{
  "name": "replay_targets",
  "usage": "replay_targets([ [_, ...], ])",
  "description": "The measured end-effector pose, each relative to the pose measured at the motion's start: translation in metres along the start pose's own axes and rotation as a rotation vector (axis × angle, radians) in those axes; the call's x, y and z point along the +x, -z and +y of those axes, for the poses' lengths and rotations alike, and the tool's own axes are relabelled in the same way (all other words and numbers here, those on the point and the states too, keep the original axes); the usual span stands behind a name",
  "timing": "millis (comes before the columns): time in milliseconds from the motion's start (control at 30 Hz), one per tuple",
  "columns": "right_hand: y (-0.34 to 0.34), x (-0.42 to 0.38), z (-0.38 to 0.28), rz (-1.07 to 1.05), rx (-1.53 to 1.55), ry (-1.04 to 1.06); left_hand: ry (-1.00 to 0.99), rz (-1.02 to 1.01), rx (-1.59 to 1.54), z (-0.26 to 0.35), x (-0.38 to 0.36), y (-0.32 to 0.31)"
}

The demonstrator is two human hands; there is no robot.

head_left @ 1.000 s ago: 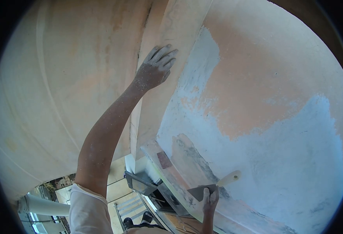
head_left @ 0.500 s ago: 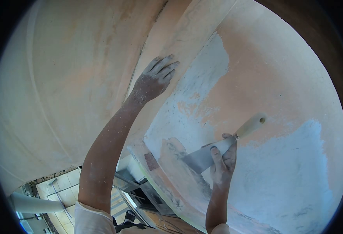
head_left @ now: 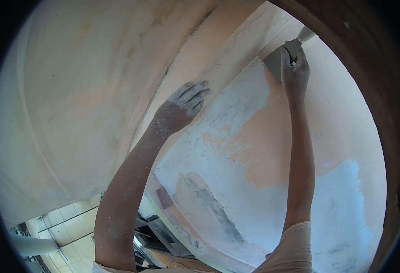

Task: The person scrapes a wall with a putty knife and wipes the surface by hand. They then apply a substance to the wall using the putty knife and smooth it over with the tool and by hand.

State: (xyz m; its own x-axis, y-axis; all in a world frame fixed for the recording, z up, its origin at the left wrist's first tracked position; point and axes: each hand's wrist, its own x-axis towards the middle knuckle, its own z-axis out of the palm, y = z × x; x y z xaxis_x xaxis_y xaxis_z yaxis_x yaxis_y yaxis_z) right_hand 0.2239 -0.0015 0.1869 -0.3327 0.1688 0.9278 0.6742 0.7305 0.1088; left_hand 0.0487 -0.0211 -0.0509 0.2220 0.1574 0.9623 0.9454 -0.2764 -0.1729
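My right hand (head_left: pixel 295 73) grips a putty knife (head_left: pixel 275 63) by its broad metal blade, high at the upper right. The pale handle (head_left: pixel 305 33) points up and away from the fingers. The blade's edge lies at or close to the wall surface, by the upper tip of a bluish-white patch (head_left: pixel 250 91); contact is hard to tell. My left hand (head_left: pixel 184 102), dusted white, lies flat with fingers stretched on the pinkish strip beside that patch. Bare peach-coloured surface (head_left: pixel 268 150) shows between the white areas.
A large curved beige panel (head_left: pixel 81 100) fills the left, with a dark seam (head_left: pixel 165 70) along it. Below lie floor tiles (head_left: pixel 68 223), a thick pale pipe (head_left: pixel 33 245) and dark box-like objects (head_left: pixel 163 234). A brown rim (head_left: pixel 368 59) curves round the right side.
My right hand has carried the putty knife from the lower middle up to the upper right. My left hand stays on the surface; the view has shifted slightly.
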Motion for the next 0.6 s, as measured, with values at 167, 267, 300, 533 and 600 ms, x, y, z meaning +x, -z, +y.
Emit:
replay_targets([
  [167, -0.013, 0.011, 0.016, -0.004, 0.062, 0.134, 0.002, -0.022, 0.002, -0.001, -0.001, 0.001],
  [267, -0.017, 0.004, 0.012, -0.081, 0.021, 0.139, 0.012, -0.051, -0.004, 0.001, -0.002, 0.004],
  [300, -0.019, 0.002, 0.010, -0.111, -0.016, 0.155, 0.011, -0.046, 0.004, 0.001, -0.002, 0.003],
  [533, -0.023, 0.002, 0.013, -0.125, 0.008, 0.159, 0.006, -0.044, 0.009, 0.000, -0.001, 0.003],
  [600, -0.022, 0.007, 0.013, -0.040, 0.082, 0.053, 0.001, -0.037, 0.009, 0.000, -0.002, 0.001],
])
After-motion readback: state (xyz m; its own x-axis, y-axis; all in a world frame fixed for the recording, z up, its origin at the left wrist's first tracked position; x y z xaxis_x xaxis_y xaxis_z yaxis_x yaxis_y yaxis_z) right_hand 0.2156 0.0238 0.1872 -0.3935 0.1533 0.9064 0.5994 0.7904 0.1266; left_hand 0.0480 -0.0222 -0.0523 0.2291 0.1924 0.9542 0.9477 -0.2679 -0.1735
